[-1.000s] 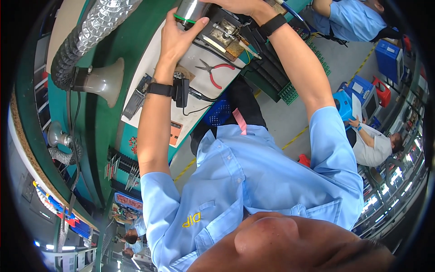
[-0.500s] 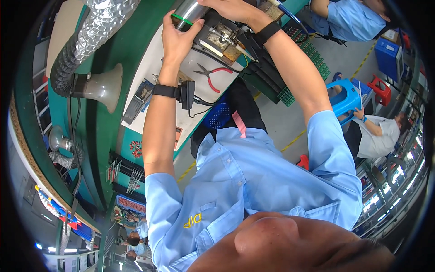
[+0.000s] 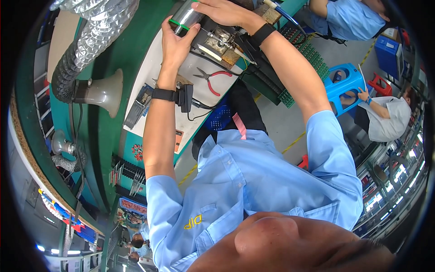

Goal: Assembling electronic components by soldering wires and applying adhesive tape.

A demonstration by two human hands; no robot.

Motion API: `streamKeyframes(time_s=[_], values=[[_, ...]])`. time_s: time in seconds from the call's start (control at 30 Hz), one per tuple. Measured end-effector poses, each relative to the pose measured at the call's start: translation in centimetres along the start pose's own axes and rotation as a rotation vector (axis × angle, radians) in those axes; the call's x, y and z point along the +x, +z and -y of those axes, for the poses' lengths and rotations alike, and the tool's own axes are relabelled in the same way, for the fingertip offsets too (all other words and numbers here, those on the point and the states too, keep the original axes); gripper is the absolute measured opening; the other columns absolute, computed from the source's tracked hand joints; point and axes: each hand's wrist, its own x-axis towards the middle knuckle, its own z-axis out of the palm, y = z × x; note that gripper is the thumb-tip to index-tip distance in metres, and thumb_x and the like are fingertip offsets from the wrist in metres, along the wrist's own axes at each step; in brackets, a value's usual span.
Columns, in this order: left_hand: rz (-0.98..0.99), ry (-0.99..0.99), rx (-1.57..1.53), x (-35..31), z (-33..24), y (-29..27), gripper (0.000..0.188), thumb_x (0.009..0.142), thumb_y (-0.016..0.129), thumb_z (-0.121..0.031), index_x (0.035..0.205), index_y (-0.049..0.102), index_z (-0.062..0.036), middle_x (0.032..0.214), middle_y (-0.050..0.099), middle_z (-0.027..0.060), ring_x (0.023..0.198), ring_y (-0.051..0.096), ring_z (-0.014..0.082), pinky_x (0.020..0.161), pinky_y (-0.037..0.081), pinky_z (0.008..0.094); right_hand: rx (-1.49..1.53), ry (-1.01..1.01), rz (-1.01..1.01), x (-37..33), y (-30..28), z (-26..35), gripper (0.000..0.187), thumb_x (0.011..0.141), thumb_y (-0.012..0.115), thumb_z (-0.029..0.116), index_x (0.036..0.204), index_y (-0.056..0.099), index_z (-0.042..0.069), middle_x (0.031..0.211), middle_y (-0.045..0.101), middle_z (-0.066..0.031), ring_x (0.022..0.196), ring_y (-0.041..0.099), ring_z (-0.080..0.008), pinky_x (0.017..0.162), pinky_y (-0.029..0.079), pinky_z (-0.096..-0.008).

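At the top edge, a shiny metal cylinder (image 3: 187, 17) with a green ring is between my two hands. My left hand (image 3: 176, 45) wraps its thumb and fingers around the green-ringed end. From the right, my right hand (image 3: 226, 12) reaches over the cylinder with its fingertips against the other end; part of that end is cut off by the picture's edge. Just below the right hand stands a small metal fixture (image 3: 222, 40) on the white bench top (image 3: 190, 120). Red-handled pliers (image 3: 209, 80) lie on the bench, jaws apart.
A silver flexible duct (image 3: 95, 36) with a pale funnel hood (image 3: 108, 94) hangs at left. Green circuit boards (image 3: 308, 54) stand in a row beyond my right forearm. A blue-handled soldering iron (image 3: 285, 14) is at upper right. At right, a person carries a blue stool (image 3: 344, 88).
The cylinder and both hands have shifted slightly, with the hands still on it. The person at right has moved further right with the blue stool.
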Motion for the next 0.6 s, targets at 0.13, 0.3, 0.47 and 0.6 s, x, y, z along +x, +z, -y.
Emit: streamKeyframes(time_s=[0.13, 0.3, 0.47, 0.6], values=[[0.014, -0.004, 0.006, 0.3, 0.5, 0.0, 0.081, 0.077, 0.084, -0.029, 0.133, 0.039, 0.0080, 0.112, 0.064, 0.0176, 0.102, 0.061, 0.0216, 0.091, 0.049, 0.0317, -0.013, 0.021, 0.006, 0.1, 0.2, -0.1, 0.058, 0.104, 0.041, 0.038, 0.144, 0.042, -0.005, 0.144, 0.048, -0.0270, 0.136, 0.044, -0.0360, 0.114, 0.033, -0.0381], [0.016, -0.004, -0.071, -0.1, 1.5, 0.0, 0.080, 0.076, 0.085, -0.025, 0.134, 0.038, 0.0062, 0.115, 0.061, 0.0166, 0.103, 0.060, 0.0213, 0.090, 0.049, 0.0315, 0.029, 0.049, 0.036, -0.6, 0.5, 0.0, 0.060, 0.105, 0.040, 0.041, 0.145, 0.040, -0.004, 0.145, 0.046, -0.0265, 0.138, 0.043, -0.0346, 0.114, 0.031, -0.0378], [-0.002, 0.051, -0.106, -1.0, 1.5, 0.9, 0.081, 0.074, 0.087, -0.023, 0.133, 0.038, 0.0040, 0.116, 0.058, 0.0158, 0.105, 0.058, 0.0217, 0.090, 0.048, 0.0328, 0.122, 0.139, -0.040, -2.2, 0.7, 0.9, 0.064, 0.105, 0.038, 0.043, 0.148, 0.035, -0.004, 0.151, 0.040, -0.0236, 0.142, 0.038, -0.0319, 0.117, 0.027, -0.0367], [-0.010, 0.056, 0.020, -1.0, 1.1, 0.8, 0.082, 0.071, 0.088, -0.023, 0.131, 0.039, 0.0031, 0.120, 0.055, 0.0182, 0.108, 0.057, 0.0252, 0.092, 0.048, 0.0356, -0.002, 0.124, -0.198, -3.7, 1.4, 2.7, 0.065, 0.106, 0.038, 0.044, 0.150, 0.032, -0.003, 0.155, 0.036, -0.0209, 0.144, 0.034, -0.0301, 0.118, 0.025, -0.0357]])
